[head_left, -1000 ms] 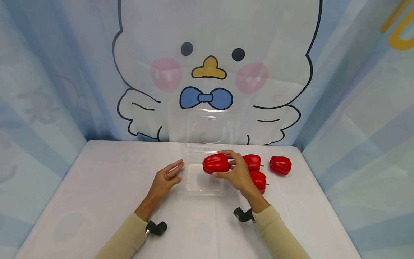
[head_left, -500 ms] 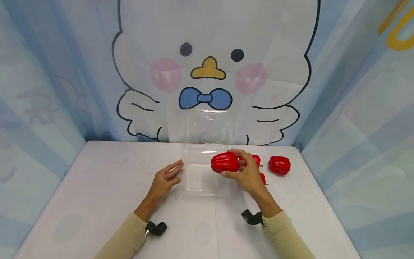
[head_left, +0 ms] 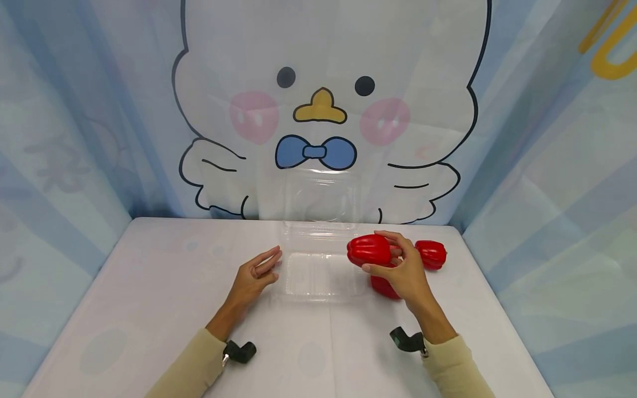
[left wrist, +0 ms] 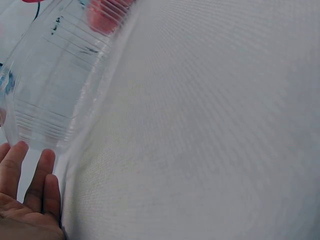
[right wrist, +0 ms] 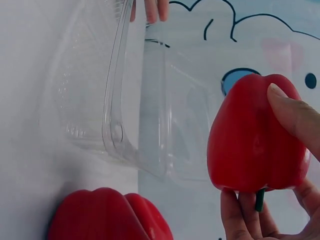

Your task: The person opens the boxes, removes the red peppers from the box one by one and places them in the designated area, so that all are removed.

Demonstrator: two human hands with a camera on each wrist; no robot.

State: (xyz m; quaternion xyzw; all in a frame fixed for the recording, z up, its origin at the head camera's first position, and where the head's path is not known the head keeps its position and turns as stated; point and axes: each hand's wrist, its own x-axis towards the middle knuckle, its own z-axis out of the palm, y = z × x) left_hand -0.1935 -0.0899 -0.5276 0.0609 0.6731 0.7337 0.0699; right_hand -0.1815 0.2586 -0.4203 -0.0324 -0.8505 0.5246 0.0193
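Observation:
My right hand (head_left: 410, 273) grips a red bell pepper (head_left: 369, 250) around its stem end, holding it sideways above the table by the container's right edge. In the right wrist view the thumb presses on the pepper's side and the green stem (right wrist: 259, 200) shows near the fingers. A clear plastic clamshell container (head_left: 318, 279) lies with its lid (head_left: 322, 199) raised at the back. My left hand (head_left: 254, 279) is at its left edge, fingers extended, with the fingertips (left wrist: 20, 146) right at the rim in the left wrist view.
Another red bell pepper (head_left: 384, 288) sits to the right of the container, partly behind my right hand. One more bell pepper (head_left: 431, 255) lies farther right, and a third is mostly hidden behind the held one. A printed curtain (head_left: 423, 110) hangs behind the white table (head_left: 149, 309).
My right hand has moved right with the bell pepper, from over the container to its right edge, covering more of the peppers behind. The left hand has stayed in place.

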